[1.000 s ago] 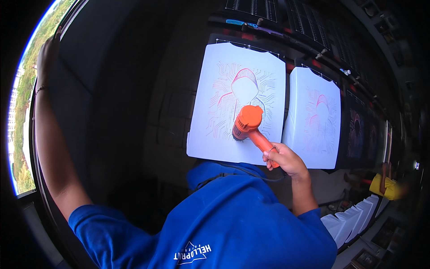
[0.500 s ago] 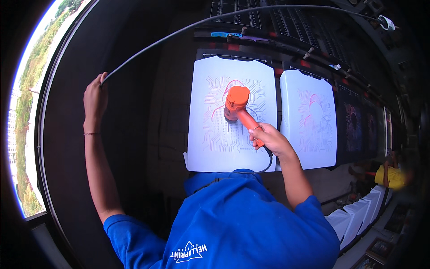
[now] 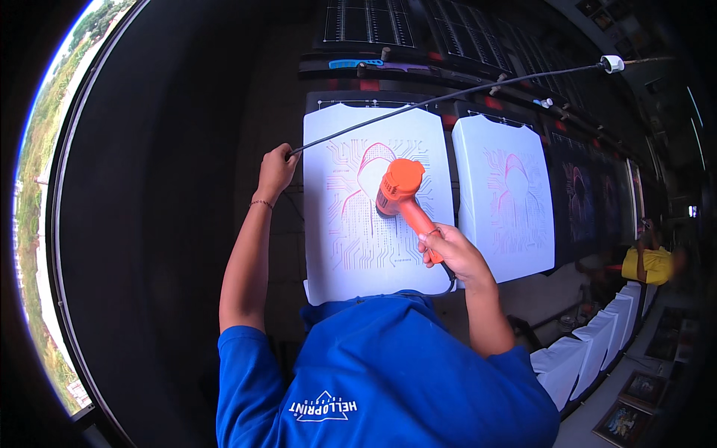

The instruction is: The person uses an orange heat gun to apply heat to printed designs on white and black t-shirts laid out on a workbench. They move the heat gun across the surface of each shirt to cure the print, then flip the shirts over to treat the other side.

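Note:
My right hand [image 3: 459,252] grips the handle of an orange heat gun [image 3: 404,179]. Its dark nozzle points down at a white T-shirt [image 3: 321,246] with a red and dark printed design, laid flat on a board. At the shirt's left edge, my left hand [image 3: 277,170] is closed around a dark cable [image 3: 448,95]. That cable runs nearly straight over the shirt's top to a white fitting [image 3: 612,64] at the far right. A short dark cord leaves the gun's handle; whether it joins the held cable is hidden.
A second printed white shirt [image 3: 508,194] lies on the board to the right, with dark printed pieces beyond. Behind runs a rail [image 3: 429,63] with blue and purple tools. More white shirts [image 3: 556,366] line the lower right, near a person in yellow [image 3: 647,265]. A window [image 3: 37,224] stands left.
My left hand has moved right and slightly down, toward the shirt, drawing the cable from an arch into a nearly straight line. The heat gun has shifted down and right over the print.

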{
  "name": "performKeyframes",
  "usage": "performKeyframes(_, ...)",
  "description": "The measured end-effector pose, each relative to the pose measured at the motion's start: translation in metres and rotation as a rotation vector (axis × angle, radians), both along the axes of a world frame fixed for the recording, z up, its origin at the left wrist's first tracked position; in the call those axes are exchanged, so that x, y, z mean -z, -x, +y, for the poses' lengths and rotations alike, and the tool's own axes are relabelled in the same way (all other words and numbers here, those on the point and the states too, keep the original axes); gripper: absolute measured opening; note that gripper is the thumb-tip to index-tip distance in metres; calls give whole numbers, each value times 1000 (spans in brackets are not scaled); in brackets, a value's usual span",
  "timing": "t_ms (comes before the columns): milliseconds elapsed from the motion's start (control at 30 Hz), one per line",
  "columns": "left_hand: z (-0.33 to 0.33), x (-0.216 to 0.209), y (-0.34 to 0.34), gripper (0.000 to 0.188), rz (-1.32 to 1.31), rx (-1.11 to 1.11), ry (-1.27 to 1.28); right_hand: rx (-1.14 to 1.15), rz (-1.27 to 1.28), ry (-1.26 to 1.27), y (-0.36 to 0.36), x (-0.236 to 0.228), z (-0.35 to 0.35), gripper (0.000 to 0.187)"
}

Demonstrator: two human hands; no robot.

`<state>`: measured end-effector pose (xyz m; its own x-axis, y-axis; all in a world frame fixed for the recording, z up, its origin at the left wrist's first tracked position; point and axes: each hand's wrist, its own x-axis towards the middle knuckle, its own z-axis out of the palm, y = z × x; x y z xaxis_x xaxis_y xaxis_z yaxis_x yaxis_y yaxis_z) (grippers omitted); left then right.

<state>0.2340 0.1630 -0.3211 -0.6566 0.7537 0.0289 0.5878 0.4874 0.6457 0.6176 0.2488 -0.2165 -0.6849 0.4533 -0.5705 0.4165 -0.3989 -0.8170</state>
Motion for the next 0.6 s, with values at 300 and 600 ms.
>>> performKeyframes(300, 67, 43, -24, 19, 15, 79, -218, 41, -80, 71, -30, -12, -11, 30)
performKeyframes(600, 65, 57, -50, 42, 85, 142, -177, 195, -12, -17, 2, 2, 11, 32)
